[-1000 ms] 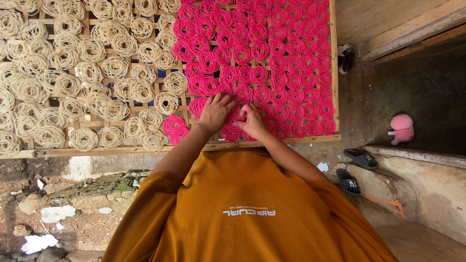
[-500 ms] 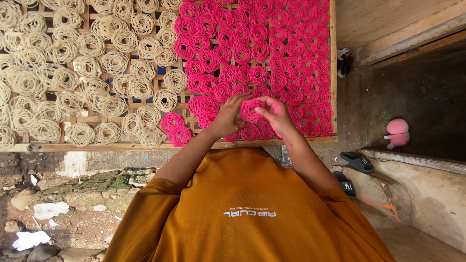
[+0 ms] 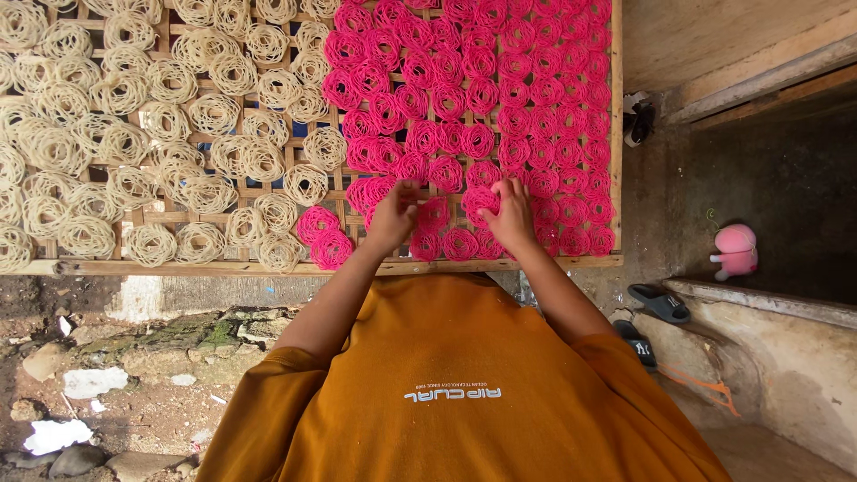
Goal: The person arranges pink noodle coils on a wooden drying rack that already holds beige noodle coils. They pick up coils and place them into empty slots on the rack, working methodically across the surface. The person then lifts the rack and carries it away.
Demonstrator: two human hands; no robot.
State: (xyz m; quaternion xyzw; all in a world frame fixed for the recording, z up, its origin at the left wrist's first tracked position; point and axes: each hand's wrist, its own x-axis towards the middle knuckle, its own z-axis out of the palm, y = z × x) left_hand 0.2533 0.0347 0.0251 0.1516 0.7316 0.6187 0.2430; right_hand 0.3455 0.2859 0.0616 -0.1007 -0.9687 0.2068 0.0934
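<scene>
Soft daylight — sharp (edges bowed).

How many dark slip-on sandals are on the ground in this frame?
2: one sandal by the concrete ledge, another sandal nearer the orange sleeve, partly hidden. More may be hidden.

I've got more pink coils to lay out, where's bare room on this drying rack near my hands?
Bare slats show along the wooden bamboo rack's front edge, between the cream noodle coils and the pink noodle coils. A smaller gap lies between left hand and right hand. Beyond them it's packed.
</scene>
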